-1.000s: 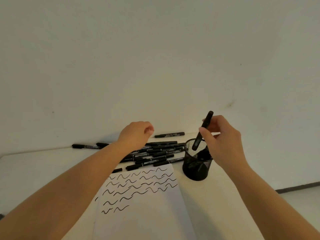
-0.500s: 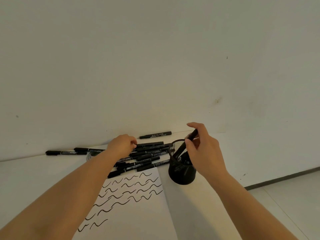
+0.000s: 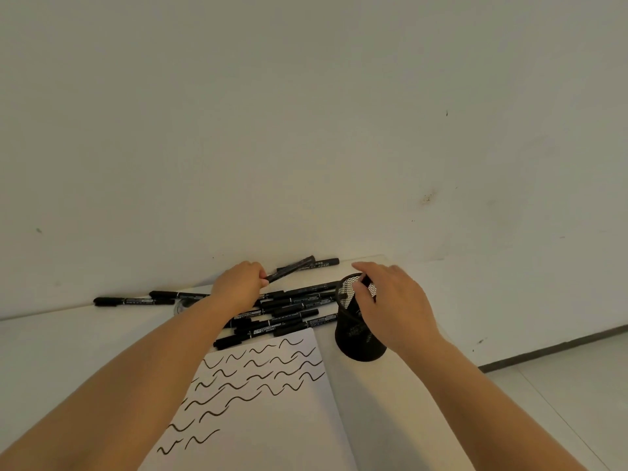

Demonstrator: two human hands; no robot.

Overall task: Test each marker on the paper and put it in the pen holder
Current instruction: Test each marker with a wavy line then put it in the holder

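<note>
A heap of several black markers (image 3: 289, 309) lies on the white table by the wall. My left hand (image 3: 239, 285) grips one black marker (image 3: 290, 268) and holds it tilted above the heap. My right hand (image 3: 390, 300) hovers over the black mesh pen holder (image 3: 356, 341), fingers relaxed, with a dark marker end (image 3: 365, 282) just at the fingertips inside the rim. The white paper (image 3: 265, 402) with rows of black wavy test lines lies in front of the heap, left of the holder.
Two more markers (image 3: 132, 300) lie apart at the left by the wall, near a small round clear object (image 3: 181, 305). The table's right edge (image 3: 509, 396) drops to a pale tiled floor. A bare wall stands close behind the table.
My right hand has lowered its marker into the pen holder and loosened its fingers. My left hand has closed on a marker from the heap and lifted it.
</note>
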